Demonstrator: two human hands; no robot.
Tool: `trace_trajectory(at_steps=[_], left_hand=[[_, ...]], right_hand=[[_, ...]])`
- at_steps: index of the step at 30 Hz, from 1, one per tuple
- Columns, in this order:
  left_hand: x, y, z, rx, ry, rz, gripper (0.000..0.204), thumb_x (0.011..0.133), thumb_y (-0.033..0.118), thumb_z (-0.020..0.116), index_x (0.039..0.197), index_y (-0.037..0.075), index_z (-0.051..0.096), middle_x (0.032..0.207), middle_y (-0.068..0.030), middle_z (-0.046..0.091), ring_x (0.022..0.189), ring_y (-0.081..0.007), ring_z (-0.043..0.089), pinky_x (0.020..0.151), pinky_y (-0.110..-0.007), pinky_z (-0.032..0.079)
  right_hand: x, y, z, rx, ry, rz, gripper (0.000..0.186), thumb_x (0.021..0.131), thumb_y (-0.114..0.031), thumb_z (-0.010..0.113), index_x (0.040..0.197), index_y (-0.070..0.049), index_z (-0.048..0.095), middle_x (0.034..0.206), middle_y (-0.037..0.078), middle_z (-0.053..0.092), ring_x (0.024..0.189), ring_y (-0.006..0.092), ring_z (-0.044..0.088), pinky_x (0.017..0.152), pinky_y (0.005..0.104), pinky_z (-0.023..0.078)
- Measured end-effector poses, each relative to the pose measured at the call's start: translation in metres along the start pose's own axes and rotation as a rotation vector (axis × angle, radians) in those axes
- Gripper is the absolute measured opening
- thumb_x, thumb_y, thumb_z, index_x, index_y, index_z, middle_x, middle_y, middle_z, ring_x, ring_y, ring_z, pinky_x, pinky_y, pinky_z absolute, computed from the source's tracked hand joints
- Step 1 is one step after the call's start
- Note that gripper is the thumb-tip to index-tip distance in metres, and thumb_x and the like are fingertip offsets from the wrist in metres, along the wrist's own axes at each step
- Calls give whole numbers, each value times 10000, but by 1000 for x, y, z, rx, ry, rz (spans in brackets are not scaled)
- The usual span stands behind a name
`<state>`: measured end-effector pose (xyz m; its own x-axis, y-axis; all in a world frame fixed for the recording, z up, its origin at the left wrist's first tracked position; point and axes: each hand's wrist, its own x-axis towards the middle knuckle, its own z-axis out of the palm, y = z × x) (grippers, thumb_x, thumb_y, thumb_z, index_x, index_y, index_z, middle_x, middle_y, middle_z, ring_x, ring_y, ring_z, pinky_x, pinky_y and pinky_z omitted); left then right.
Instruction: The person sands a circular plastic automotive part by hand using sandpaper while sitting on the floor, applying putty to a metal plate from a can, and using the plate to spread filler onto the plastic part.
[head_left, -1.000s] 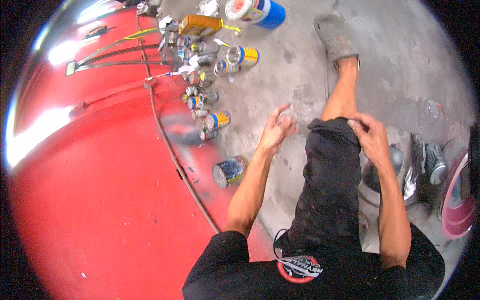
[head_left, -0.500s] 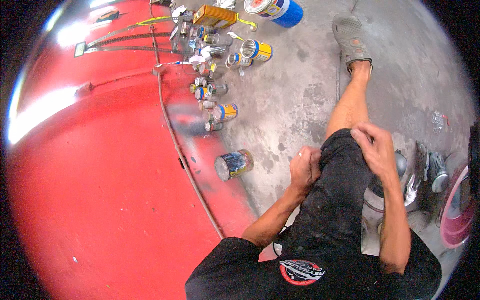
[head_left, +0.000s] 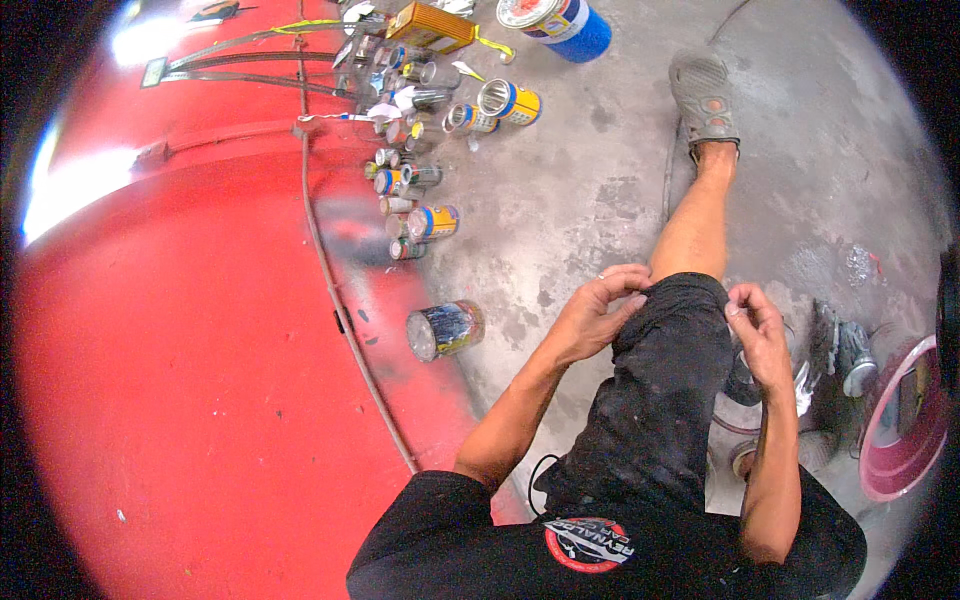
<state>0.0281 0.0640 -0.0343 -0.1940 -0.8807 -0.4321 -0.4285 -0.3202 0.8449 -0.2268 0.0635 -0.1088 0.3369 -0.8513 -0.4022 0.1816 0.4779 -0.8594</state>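
Hands come first, two of them, both bare and both at the hem of the black, paint-flecked fabric shorts (head_left: 660, 400) over the person's raised knee. The left hand (head_left: 590, 318) curls its fingers (head_left: 622, 290) onto the hem's left edge, pinching the cloth. The right hand (head_left: 760, 335) has its fingertips (head_left: 738, 305) bunched on the hem's right edge, also gripping fabric. One bare lower leg (head_left: 695, 225) runs away from the knee to one grey rubber clog (head_left: 705, 95) planted on the stained grey concrete floor (head_left: 560, 200).

Left of the knee, one dark, paint-smeared tin can (head_left: 445, 330) lies on its side, just where the concrete meets the large glossy red metal panel (head_left: 180, 380) that fills the left of the view. One thin dark hose (head_left: 335, 300) trails along that panel's edge.

Right of the person, partly hidden by the right forearm, sits one grey power tool (head_left: 845, 350), and beside it one pink round plastic basin (head_left: 905, 420) cut off by the picture's rim.

Farther off, a loose row of small blue-and-yellow paint tins (head_left: 432, 222) runs along the panel's edge; roughly a dozen show, though the far ones crowd too closely to count exactly. At the far end stand one flat yellow rectangular tin (head_left: 430, 25) and one large blue plastic bucket with a white lid (head_left: 560, 22).
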Motion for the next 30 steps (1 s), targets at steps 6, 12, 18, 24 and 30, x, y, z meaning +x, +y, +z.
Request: trace_trajectory(at_steps=[6,12,18,24,30], left_hand=[[45,-38,25,-601,251,-362,200,971,171,531,984,-10,615,880,-18,636,808,-117,575,755,-274,482],[161,-118,18,-661,-4,-274,212,952,207,572,920,10,644,840,-33,660,753,-128,598,699,-275,487],[195,-106,31,23,70,-257,235,960,233,564,928,15,646,840,-29,662,758,-111,598,693,-273,484],[130,-124,44,-406,243,-150,263,974,248,549,965,-2,627,833,7,614,816,-71,531,743,-246,452],[75,-23,71,-326,139,-294,222,975,203,538,979,-14,588,871,-3,593,838,-76,517,763,-256,443]], right_hand=[[19,27,0,-376,211,-39,196,975,-237,499,979,-42,510,788,56,529,769,155,513,721,312,438],[83,48,9,-475,366,-82,214,989,-235,436,975,-29,493,831,202,547,742,327,536,711,402,443],[100,45,-2,-452,392,-99,215,996,-234,426,978,-32,496,825,207,541,755,324,546,711,403,442],[75,83,-4,-219,338,-100,242,1008,-245,433,1039,-28,535,982,102,607,897,208,565,806,346,456],[1,59,-57,343,104,201,360,963,-236,517,1226,9,537,1181,78,606,1033,171,583,927,328,472]])
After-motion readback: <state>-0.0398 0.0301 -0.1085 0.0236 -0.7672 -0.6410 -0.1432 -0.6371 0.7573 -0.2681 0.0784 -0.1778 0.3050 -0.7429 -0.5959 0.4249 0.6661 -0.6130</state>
